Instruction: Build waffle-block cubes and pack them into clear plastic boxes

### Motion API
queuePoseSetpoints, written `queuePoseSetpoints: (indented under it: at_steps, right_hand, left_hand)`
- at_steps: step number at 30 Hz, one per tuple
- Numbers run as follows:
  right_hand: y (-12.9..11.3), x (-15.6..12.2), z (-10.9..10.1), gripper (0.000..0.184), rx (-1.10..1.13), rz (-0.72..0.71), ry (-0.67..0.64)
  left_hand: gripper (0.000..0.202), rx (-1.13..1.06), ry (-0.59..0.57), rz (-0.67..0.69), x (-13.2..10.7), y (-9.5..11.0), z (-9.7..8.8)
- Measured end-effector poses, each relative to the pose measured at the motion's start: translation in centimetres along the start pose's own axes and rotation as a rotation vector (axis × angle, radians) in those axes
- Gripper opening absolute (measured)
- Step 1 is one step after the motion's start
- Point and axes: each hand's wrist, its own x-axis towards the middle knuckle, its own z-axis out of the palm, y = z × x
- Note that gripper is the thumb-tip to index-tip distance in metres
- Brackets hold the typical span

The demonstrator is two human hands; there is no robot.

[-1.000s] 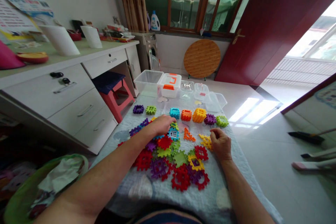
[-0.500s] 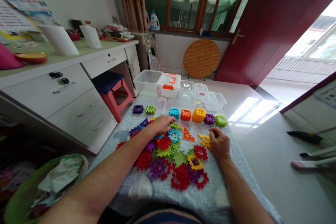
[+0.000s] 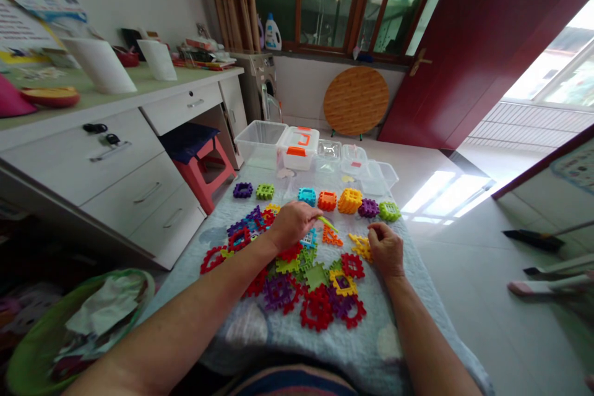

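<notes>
My left hand pinches a lime-green plastic building piece, seen nearly edge-on, over the loose pieces. An orange triangular piece lies just below it. Beneath my left hand, a blue square piece is partly hidden. My right hand is curled into a loose fist on the cloth, with nothing visible in it. Beside its fingers lie yellow triangular pieces. Red, purple, green and yellow notched pieces, among them a red one, spread in a pile between my forearms.
Small stacks sorted by colour form a row behind the pile, including a yellow stack and a blue one. Clear plastic boxes, one with an orange-latched lid, stand at the table's far end. A pink stool is at the left.
My left hand has lifted the lime-green piece from the pile and shifted slightly right with it. My right hand stays by the yellow pieces.
</notes>
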Motion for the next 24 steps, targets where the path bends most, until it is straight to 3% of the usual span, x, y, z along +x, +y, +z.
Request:
queuePoseSetpoints:
  at_steps: [3,10,16,20,24]
  right_hand:
    - [0.0,0.0,0.0,0.026,0.007,0.004,0.003]
    - [-0.4,0.0,0.0,0.025,0.018,0.003,-0.002]
    - [-0.3,0.1,0.0,0.025,0.002,-0.007,0.007]
    - [-0.4,0.1,0.1,0.025,-0.006,-0.011,-0.012]
    - [-0.5,0.1,0.1,0.025,-0.011,-0.017,-0.024]
  left_hand:
    - [0.041,-0.065,-0.133,0.093,-0.8,0.9,0.1]
    - [0.046,0.128,-0.228,-0.056,-2.2,0.0,-0.1]
    - [0.033,0.305,-0.238,-0.193,-1.8,2.2,0.0]
    - [0.024,0.342,-0.249,-0.224,-1.2,3.5,-0.1]
    - [0.028,0.344,-0.228,-0.223,-0.9,4.0,0.1]
